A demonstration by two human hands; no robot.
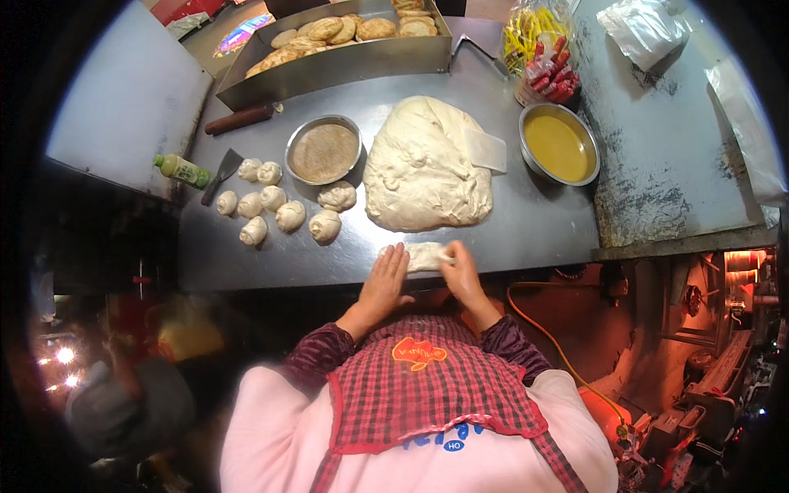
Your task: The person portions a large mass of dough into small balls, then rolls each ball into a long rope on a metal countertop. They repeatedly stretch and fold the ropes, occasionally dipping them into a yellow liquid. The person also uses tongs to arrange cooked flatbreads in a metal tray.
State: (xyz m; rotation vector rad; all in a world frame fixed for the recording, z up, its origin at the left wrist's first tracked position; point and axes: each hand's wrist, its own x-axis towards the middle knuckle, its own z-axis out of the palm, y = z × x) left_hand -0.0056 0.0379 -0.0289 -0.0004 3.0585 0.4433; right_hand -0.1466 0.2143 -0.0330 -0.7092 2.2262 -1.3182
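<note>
A small flattened strip of dough point(423, 257) lies near the front edge of the metal worktop. My left hand point(385, 277) rests flat over its left end, fingers extended. The fingers of my right hand point(459, 271) are curled and pinch its right end. Just beyond lies a large mound of dough point(425, 172), with a white plastic scraper point(487, 151) on its right side. Several rolled dough pieces point(290, 215) sit to the left, near a steel bowl of brownish paste or powder point(325, 150). A steel bowl of yellow liquid point(560, 145) stands at the right.
A metal tray of flatbreads point(339, 66) stands at the back. Left are a rolling pin point(240, 119), a flat-bladed scraper point(222, 175) and a green-capped bottle point(182, 171). Bagged red-wrapped sticks point(551, 74) stand back right. Another person point(129, 400) is at lower left.
</note>
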